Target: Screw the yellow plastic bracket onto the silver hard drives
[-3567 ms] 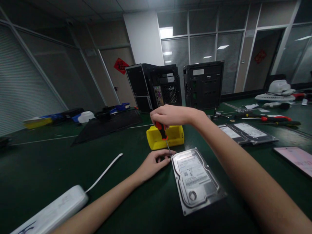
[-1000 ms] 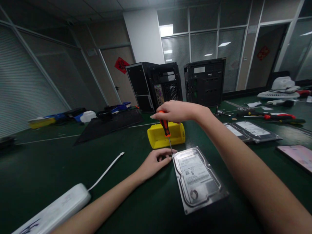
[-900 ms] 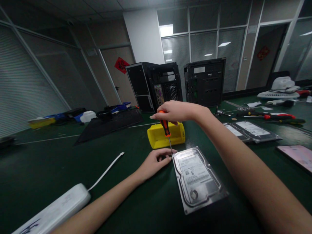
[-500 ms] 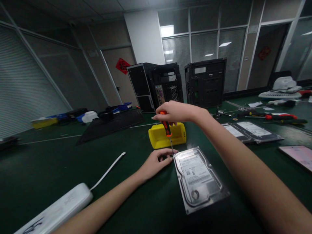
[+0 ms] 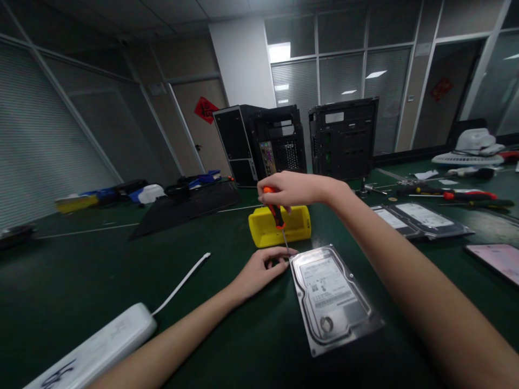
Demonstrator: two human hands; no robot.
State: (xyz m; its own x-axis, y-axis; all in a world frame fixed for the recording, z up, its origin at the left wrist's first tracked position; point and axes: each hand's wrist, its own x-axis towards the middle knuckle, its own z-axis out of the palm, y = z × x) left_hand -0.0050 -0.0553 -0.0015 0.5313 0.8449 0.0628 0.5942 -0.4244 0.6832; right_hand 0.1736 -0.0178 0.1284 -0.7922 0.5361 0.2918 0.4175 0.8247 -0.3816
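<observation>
A silver hard drive (image 5: pixel 333 296) lies label-up on the green table (image 5: pixel 81 275) in front of me. My right hand (image 5: pixel 294 188) is closed over the top of an orange and black screwdriver (image 5: pixel 276 212), held upright with its thin shaft reaching down to the drive's far left corner. My left hand (image 5: pixel 261 269) rests on the table at that same corner, fingers curled against the drive's edge beside the screwdriver tip. What the fingertips pinch, if anything, is hidden.
A yellow tray (image 5: pixel 279 226) stands just behind the drive. Two black computer cases (image 5: pixel 259 143) (image 5: pixel 344 138) stand further back. Two more hard drives (image 5: pixel 421 219) and several screwdrivers (image 5: pixel 470 197) lie at right. A white power strip (image 5: pixel 93 354) with its cord lies at lower left.
Both hands stay at the drive's far left corner. My right hand's fingers have shifted slightly on the screwdriver handle, and the view has drifted a little.
</observation>
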